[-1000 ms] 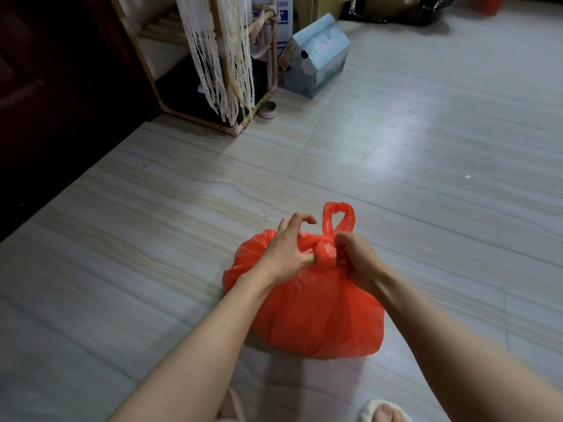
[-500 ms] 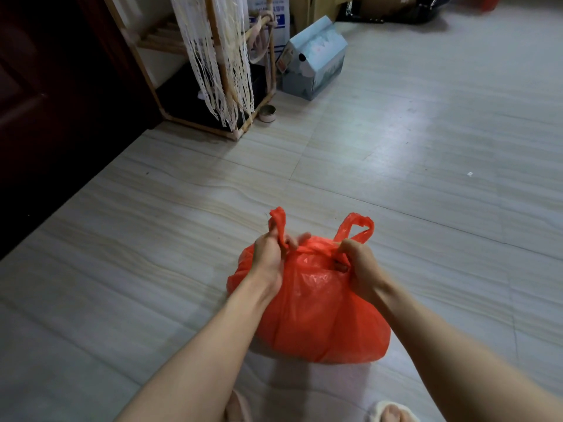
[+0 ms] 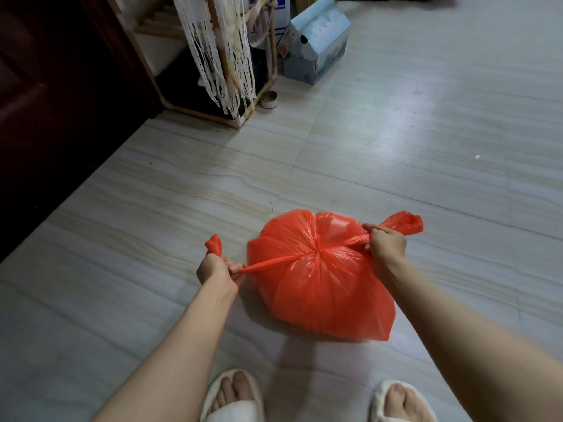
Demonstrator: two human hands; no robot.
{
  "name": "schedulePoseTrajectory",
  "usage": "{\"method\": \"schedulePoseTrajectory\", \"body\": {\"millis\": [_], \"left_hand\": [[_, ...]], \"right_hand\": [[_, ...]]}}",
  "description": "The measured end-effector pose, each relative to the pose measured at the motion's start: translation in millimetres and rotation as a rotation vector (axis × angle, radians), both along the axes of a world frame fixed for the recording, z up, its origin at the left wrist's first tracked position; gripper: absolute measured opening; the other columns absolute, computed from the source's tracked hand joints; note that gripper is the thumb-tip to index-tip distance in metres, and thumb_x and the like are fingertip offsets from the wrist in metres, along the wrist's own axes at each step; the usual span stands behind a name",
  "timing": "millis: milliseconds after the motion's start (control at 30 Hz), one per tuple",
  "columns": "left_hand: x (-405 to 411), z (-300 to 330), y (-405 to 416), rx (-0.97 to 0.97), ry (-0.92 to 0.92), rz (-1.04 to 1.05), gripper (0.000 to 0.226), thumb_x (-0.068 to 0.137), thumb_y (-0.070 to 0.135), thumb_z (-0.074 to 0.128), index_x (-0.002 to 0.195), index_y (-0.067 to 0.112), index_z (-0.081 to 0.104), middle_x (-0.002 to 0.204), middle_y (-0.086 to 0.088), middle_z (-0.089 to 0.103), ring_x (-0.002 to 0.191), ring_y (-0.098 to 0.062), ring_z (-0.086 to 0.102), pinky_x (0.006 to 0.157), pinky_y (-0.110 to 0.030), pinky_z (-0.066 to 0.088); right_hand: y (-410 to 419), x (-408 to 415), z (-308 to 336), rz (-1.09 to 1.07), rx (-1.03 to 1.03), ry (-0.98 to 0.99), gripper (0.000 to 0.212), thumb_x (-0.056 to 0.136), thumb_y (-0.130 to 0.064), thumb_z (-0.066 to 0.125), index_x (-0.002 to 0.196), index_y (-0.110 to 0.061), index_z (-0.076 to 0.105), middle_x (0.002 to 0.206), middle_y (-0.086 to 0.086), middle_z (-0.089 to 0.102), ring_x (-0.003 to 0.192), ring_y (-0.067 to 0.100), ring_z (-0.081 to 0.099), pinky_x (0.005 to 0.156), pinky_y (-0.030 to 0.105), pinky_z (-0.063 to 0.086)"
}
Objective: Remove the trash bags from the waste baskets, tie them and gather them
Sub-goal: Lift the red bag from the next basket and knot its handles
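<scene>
You have the bag (image 3: 320, 278) on the floor (image 3: 396, 132) just ahead of your slippers (image 3: 231, 400), left hand (image 3: 213, 269) and right hand (image 3: 387, 242) each fisted on a handle, pulled apart, likely to cinch the knot

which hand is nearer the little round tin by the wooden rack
Left. The left hand is below the small round tin, slightly to its left; the right hand is farther off, across the red plastic bag.
</scene>
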State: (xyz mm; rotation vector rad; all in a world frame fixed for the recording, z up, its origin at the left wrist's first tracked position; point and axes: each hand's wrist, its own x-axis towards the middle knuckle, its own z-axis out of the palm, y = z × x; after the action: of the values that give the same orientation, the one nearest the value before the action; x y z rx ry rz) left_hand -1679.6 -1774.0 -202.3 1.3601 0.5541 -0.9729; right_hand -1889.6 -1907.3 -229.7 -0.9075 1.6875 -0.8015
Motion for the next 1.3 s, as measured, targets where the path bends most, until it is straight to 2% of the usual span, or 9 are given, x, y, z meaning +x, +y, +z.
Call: {"method": "schedulePoseTrajectory", "body": {"millis": [167, 333, 533, 700, 833, 900, 967, 1167, 1300], "left_hand": [[10.3, 0.1, 0.8, -0.068, 0.025, -0.029, 0.045, 0.092, 0.039, 0.044, 0.054, 0.019, 0.033, 0.035, 0.004, 0.027, 0.025, -0.010, 0.030, 0.057, -0.027, 0.038], [12.5, 16.6, -4.6, -0.242, 0.164, -0.347, 0.043, 0.089, 0.038, 0.022, 0.100, 0.017, 0.059, 0.104, -0.011, 0.059, 0.105, -0.032, 0.053, 0.104, -0.058, 0.020], [-17.8, 48.6, -26.8, -0.058, -0.003, -0.845, 0.015, 0.084, -0.002, 0.047, 0.076, 0.006, 0.057, 0.069, -0.010, 0.062, 0.053, -0.015, 0.065, 0.050, -0.026, 0.056], [-24.4, 45.8, -34.7, -0.276, 0.084, -0.536, 0.004, 0.084, -0.001, 0.057, 0.083, 0.002, 0.060, 0.087, -0.013, 0.060, 0.072, -0.017, 0.063, 0.060, -0.027, 0.058], [-11.7, 28.4, -17.6, 0.284, -0.692, -1.422, 0.070, 0.072, 0.066, 0.055, 0.116, 0.012, 0.061, 0.119, -0.009, 0.063, 0.107, -0.023, 0.060, 0.093, -0.035, 0.050], [-6.0, 27.5, -3.8, 0.354, -0.561, -1.798, 0.089, 0.060, 0.083, 0.049, 0.115, 0.013, 0.058, 0.108, -0.002, 0.065, 0.097, -0.017, 0.063, 0.082, -0.028, 0.052], [-3.1, 28.0, 0.2, 0.238, -0.385, -1.770, 0.071, 0.062, 0.070, 0.061, 0.102, 0.011, 0.056, 0.089, 0.000, 0.065, 0.075, -0.011, 0.067, 0.064, -0.021, 0.054], [-26.9, 13.3, -22.4, 0.147, -1.217, -1.341, 0.025, 0.072, 0.016, 0.072, 0.096, 0.012, 0.067, 0.097, -0.008, 0.069, 0.094, -0.019, 0.062, 0.070, -0.016, 0.037], [-62.1, 7.4, -40.2, 0.001, -1.342, -1.158, 0.013, 0.082, 0.005, 0.060, 0.092, 0.001, 0.066, 0.094, -0.016, 0.061, 0.093, -0.031, 0.058, 0.080, -0.023, 0.037]], "right_hand": [[7.2, -1.8, 5.3, 0.086, 0.034, -0.070, 0.031, 0.090, 0.000, 0.037, 0.096, -0.008, 0.066, 0.058, 0.008, 0.052, 0.031, 0.002, 0.045, 0.041, 0.012, 0.040], [9.3, -1.9, 12.8, 0.132, 0.047, -0.161, 0.037, 0.082, 0.007, 0.039, 0.113, -0.002, 0.059, 0.090, 0.017, 0.061, 0.071, 0.021, 0.056, 0.073, 0.032, 0.049], [7.7, 2.2, 21.1, 0.119, 0.075, -0.211, 0.049, 0.078, 0.010, 0.045, 0.126, -0.002, 0.050, 0.119, 0.023, 0.058, 0.106, 0.034, 0.058, 0.098, 0.043, 0.047], [8.2, -4.1, 23.0, 0.063, 0.164, -0.262, 0.053, 0.079, 0.016, 0.040, 0.129, 0.001, 0.046, 0.122, 0.028, 0.056, 0.109, 0.037, 0.058, 0.096, 0.039, 0.048], [10.9, -7.1, 31.8, 0.050, 0.209, -0.343, 0.051, 0.079, 0.022, 0.035, 0.127, 0.007, 0.046, 0.097, 0.026, 0.060, 0.084, 0.034, 0.059, 0.073, 0.033, 0.051], [10.7, -6.9, 33.9, 0.044, 0.218, -0.354, 0.052, 0.080, 0.022, 0.033, 0.127, 0.007, 0.046, 0.097, 0.027, 0.061, 0.083, 0.034, 0.059, 0.073, 0.034, 0.052], [9.4, -6.1, 33.8, 0.039, 0.235, -0.361, 0.052, 0.080, 0.022, 0.032, 0.128, 0.006, 0.046, 0.111, 0.032, 0.058, 0.091, 0.036, 0.057, 0.082, 0.038, 0.050], [13.2, -0.7, 39.5, 0.075, 0.226, -0.363, 0.052, 0.080, 0.020, 0.031, 0.126, 0.003, 0.049, 0.083, 0.017, 0.058, 0.077, 0.031, 0.057, 0.071, 0.034, 0.051], [14.4, -0.5, 43.7, 0.123, 0.191, -0.381, 0.052, 0.081, 0.018, 0.032, 0.128, 0.001, 0.047, 0.085, 0.016, 0.058, 0.069, 0.022, 0.057, 0.061, 0.026, 0.047]]}}
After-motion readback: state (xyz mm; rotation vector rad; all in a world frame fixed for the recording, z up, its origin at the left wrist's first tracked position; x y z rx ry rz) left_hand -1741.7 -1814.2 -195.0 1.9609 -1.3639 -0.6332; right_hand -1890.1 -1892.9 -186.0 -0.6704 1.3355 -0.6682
